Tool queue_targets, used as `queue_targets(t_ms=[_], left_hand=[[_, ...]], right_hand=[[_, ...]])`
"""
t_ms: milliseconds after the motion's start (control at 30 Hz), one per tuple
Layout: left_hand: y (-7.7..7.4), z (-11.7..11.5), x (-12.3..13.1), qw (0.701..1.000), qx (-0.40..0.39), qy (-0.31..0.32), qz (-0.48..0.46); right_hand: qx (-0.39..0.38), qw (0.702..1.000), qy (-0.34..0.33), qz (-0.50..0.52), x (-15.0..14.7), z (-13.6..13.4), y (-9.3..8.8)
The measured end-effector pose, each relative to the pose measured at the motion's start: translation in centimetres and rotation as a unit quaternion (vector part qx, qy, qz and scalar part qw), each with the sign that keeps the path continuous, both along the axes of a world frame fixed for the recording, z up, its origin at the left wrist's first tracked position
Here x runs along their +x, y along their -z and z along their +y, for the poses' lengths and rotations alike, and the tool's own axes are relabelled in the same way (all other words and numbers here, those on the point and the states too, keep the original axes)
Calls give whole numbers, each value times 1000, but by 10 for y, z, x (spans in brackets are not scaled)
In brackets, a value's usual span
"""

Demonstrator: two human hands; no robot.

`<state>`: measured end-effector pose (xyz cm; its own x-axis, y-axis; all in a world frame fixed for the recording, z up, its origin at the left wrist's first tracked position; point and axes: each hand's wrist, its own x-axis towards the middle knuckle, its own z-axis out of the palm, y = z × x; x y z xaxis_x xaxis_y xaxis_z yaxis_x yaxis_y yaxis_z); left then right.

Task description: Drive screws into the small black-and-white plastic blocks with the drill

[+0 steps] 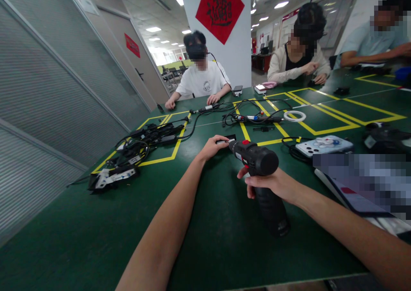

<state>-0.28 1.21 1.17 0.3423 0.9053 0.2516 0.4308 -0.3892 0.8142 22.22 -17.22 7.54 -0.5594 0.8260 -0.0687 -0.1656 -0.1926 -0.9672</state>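
My right hand point(268, 183) is wrapped around the handle of a black cordless drill point(257, 156), which has red details on its body. The drill lies level over the table and its chuck points away to the left. At the chuck's front end, the fingers of my left hand point(212, 148) are closed on something small and pale that I cannot make out. Just behind those fingertips lies a flat dark piece point(231, 137), partly hidden by the hand and the drill.
Tangled black cables and adapters point(154, 139) cover the left of the green table point(154, 222). Cables with a white ring point(294, 116) lie beyond the drill. A phone point(324, 146) and a blurred screen point(362, 188) are at right. Three people sit across the table.
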Motion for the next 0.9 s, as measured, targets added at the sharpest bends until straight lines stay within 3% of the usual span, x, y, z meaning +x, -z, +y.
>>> queue_targets(t_ms=[200, 900], left_hand=[[2, 1, -2, 1000, 5, 7, 1], [4, 3, -4, 1000, -14, 23, 6]], right_hand=[[14, 999, 36, -37, 1, 1, 2], [31, 999, 21, -21, 1, 2, 2]])
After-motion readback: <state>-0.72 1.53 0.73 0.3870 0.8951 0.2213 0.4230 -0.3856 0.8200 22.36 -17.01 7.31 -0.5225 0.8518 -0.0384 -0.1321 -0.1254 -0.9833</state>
